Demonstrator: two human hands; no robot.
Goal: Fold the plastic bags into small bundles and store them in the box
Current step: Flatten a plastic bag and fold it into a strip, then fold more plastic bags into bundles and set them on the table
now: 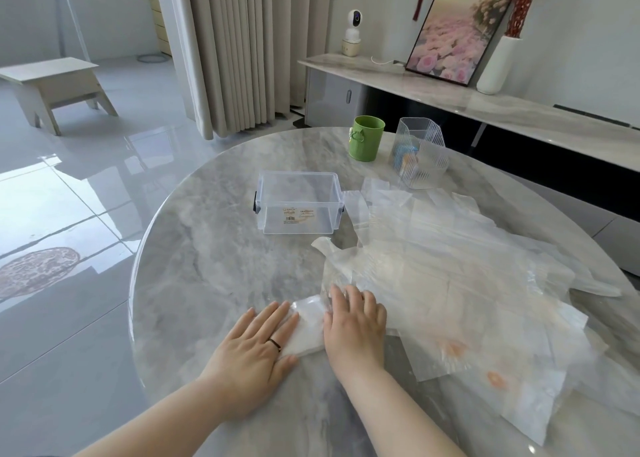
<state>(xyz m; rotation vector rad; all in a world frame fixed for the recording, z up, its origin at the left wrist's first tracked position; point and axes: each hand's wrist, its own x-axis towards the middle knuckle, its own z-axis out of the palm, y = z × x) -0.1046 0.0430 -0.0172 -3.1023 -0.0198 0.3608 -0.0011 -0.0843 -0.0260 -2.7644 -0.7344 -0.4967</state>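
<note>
A folded white plastic bag (pixel 307 325) lies flat on the round marble table (pixel 214 266) near its front edge. My left hand (pixel 256 345) presses flat on the bundle's left end, fingers spread. Flat on its right end rests my right hand (pixel 356 321), which also touches the edge of a pile of translucent plastic bags (pixel 450 276) spread over the table's right half. The clear plastic box (pixel 298 202) stands open at the table's middle, with nothing inside that I can see.
A green cup (pixel 366 138) and a ribbed clear container (pixel 420 151) stand at the table's far side. Behind runs a marble sideboard (pixel 519 110) with a framed picture, a white vase and a small camera. A low wooden stool (pixel 55 85) stands far left.
</note>
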